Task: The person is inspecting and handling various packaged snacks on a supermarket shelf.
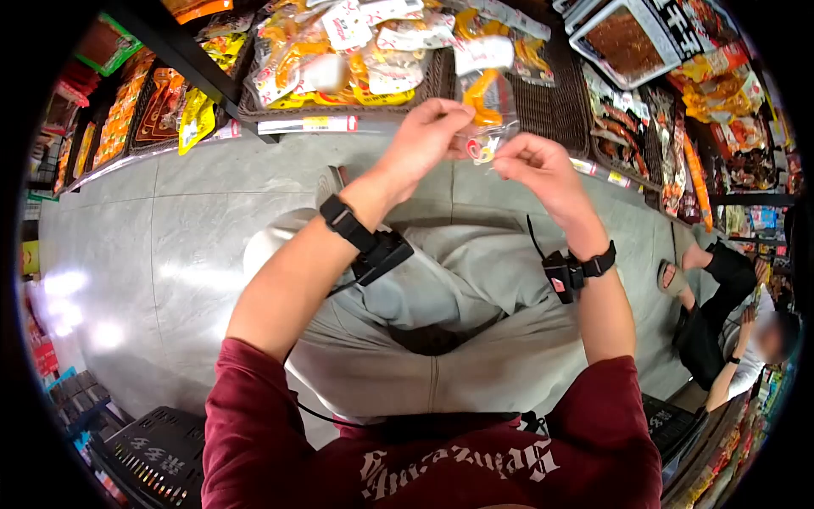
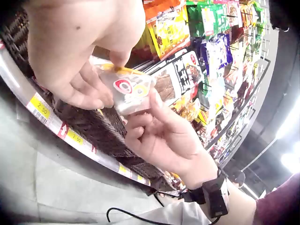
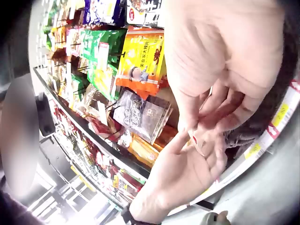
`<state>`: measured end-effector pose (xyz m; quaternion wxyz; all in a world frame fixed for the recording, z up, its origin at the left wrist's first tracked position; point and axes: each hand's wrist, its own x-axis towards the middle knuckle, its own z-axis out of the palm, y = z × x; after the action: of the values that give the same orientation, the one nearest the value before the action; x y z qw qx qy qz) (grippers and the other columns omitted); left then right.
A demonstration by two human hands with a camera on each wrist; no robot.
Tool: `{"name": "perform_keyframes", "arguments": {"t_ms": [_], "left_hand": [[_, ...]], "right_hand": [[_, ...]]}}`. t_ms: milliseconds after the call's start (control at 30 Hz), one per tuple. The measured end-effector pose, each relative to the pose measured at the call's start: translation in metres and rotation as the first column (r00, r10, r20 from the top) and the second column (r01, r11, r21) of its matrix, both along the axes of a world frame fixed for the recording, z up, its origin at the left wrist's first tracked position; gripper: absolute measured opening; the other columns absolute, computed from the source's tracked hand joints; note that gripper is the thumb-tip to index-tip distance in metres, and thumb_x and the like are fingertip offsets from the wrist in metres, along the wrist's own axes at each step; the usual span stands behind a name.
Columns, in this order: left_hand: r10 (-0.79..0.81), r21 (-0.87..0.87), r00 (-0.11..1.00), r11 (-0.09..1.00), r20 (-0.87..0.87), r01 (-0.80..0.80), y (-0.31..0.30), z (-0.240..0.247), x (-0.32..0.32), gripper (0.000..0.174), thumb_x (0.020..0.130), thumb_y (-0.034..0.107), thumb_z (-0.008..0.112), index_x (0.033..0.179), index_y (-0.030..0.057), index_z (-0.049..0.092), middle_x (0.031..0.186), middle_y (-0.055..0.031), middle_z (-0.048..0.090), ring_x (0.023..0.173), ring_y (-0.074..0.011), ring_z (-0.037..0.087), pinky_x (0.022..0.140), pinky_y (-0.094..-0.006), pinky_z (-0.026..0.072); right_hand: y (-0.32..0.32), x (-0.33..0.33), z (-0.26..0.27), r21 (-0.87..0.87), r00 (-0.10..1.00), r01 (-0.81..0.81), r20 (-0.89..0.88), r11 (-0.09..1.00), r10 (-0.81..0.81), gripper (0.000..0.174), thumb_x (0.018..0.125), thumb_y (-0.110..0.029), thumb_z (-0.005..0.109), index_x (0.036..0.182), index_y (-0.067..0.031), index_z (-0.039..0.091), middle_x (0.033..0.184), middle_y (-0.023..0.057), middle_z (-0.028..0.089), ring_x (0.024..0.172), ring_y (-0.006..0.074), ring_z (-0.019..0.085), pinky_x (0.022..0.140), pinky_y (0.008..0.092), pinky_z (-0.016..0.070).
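Note:
A small clear packet (image 1: 486, 106) with orange food inside and a white label hangs between the two hands in the head view. The left hand (image 1: 430, 142) pinches its left edge; the right hand (image 1: 543, 166) pinches its lower right corner between thumb and fingers. In the left wrist view the packet (image 2: 129, 90) shows a red and yellow logo, with the left hand (image 2: 89, 51) at its left and the right hand (image 2: 164, 138) at its lower right. In the right wrist view the right hand (image 3: 227, 61) and left hand (image 3: 183, 171) nearly meet, mostly hiding the packet.
Wicker baskets (image 1: 543, 110) of packaged snacks line the shelf ahead, with price tags (image 1: 318, 124) along its edge. Black crates (image 1: 157, 458) stand at lower left. Another person (image 1: 721, 314) is low down at the right. Grey floor (image 1: 127, 246) lies beneath.

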<state>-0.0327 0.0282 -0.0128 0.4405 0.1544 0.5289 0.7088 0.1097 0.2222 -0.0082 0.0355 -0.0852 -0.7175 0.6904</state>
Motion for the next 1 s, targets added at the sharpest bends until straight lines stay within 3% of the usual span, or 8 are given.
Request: {"name": "perform_keyframes", "arguments": {"t_ms": [300,400,433,567,633,733,833,1000], "left_hand": [[-0.038,-0.071,0.967,0.997,-0.251,0.020,-0.010,-0.006,0.002,0.024,0.102,0.015,0.069,0.119,0.0080,0.053,0.112,-0.0069,0.071,0.102,-0.0143,0.067,0.094,-0.0322,0.0529],[-0.071,-0.011,0.926,0.997,-0.370,0.072,-0.012,-0.007,0.004,0.019,0.103,0.006,0.065,0.118,0.0056,0.053,0.111,-0.0091,0.074,0.100,-0.0155,0.069,0.094,-0.0335,0.0557],[-0.002,0.019,0.886,1.000,-0.463,0.012,-0.013,0.001,0.012,0.018,0.101,0.007,0.069,0.109,0.0041,0.054,0.105,-0.0072,0.074,0.093,-0.0119,0.069,0.084,-0.0291,0.0559],[-0.016,-0.004,0.856,1.000,-0.516,0.016,-0.017,-0.005,0.019,0.016,0.099,0.006,0.068,0.107,0.0046,0.054,0.108,-0.0062,0.074,0.093,-0.0120,0.069,0.084,-0.0295,0.0567],[-0.031,-0.024,0.840,0.999,-0.542,0.021,-0.018,-0.009,0.022,0.015,0.098,0.006,0.068,0.106,0.0048,0.055,0.109,-0.0060,0.073,0.093,-0.0121,0.070,0.084,-0.0296,0.0571],[-0.305,-0.250,0.461,0.952,-0.834,0.178,-0.020,0.004,0.041,0.019,0.093,0.005,0.071,0.111,0.0032,0.063,0.102,-0.0083,0.076,0.092,-0.0187,0.073,0.085,-0.0340,0.0573],[-0.196,-0.135,0.379,0.974,-0.904,0.183,-0.016,-0.002,0.053,0.028,0.090,0.010,0.075,0.115,0.0036,0.065,0.094,-0.0128,0.074,0.079,-0.0259,0.072,0.066,-0.0352,0.0560],[-0.288,-0.245,0.422,0.957,-0.860,0.153,-0.015,0.003,0.051,0.031,0.089,0.012,0.076,0.117,0.0040,0.065,0.095,-0.0148,0.073,0.079,-0.0277,0.072,0.062,-0.0361,0.0547]], "right_hand": [[-0.041,0.015,-0.061,-0.044,0.997,0.021,0.080,0.999,-0.017,0.018,0.098,-0.016,0.077,0.110,-0.0046,0.073,0.107,-0.0007,0.073,0.095,0.0078,0.064,0.088,0.0257,0.0519],[-0.034,0.014,-0.045,-0.088,0.991,0.136,0.017,0.987,-0.135,0.023,0.100,-0.024,0.074,0.113,-0.0051,0.072,0.107,-0.0011,0.073,0.094,0.0085,0.064,0.086,0.0252,0.0515],[-0.027,0.020,-0.045,-0.074,0.962,0.272,-0.014,0.959,-0.273,0.020,0.100,-0.021,0.075,0.112,-0.0057,0.071,0.107,0.0000,0.073,0.095,0.0085,0.064,0.086,0.0241,0.0508],[-0.026,0.030,-0.028,-0.104,0.897,0.367,-0.223,0.924,-0.381,0.023,0.103,-0.020,0.069,0.120,-0.0049,0.066,0.127,0.0069,0.072,0.113,0.0155,0.067,0.100,0.0316,0.0517],[-0.030,0.032,-0.024,-0.100,0.919,0.341,-0.175,0.935,-0.354,0.031,0.103,-0.018,0.069,0.130,-0.0046,0.062,0.138,0.0128,0.068,0.122,0.0188,0.066,0.103,0.0339,0.0511],[-0.046,0.033,-0.017,-0.132,0.959,0.183,-0.194,0.974,-0.207,0.050,0.099,-0.017,0.077,0.140,-0.0016,0.053,0.135,0.0136,0.065,0.123,0.0209,0.064,0.101,0.0340,0.0548],[-0.060,0.033,-0.019,-0.230,0.983,0.097,-0.129,0.968,-0.129,0.044,0.103,-0.015,0.072,0.140,-0.0004,0.054,0.125,0.0098,0.068,0.111,0.0151,0.066,0.094,0.0325,0.0553],[-0.065,0.031,-0.025,-0.201,0.977,0.162,-0.108,0.966,-0.186,0.039,0.106,-0.013,0.068,0.140,0.0002,0.055,0.117,0.0065,0.070,0.104,0.0112,0.065,0.090,0.0296,0.0531]]}}
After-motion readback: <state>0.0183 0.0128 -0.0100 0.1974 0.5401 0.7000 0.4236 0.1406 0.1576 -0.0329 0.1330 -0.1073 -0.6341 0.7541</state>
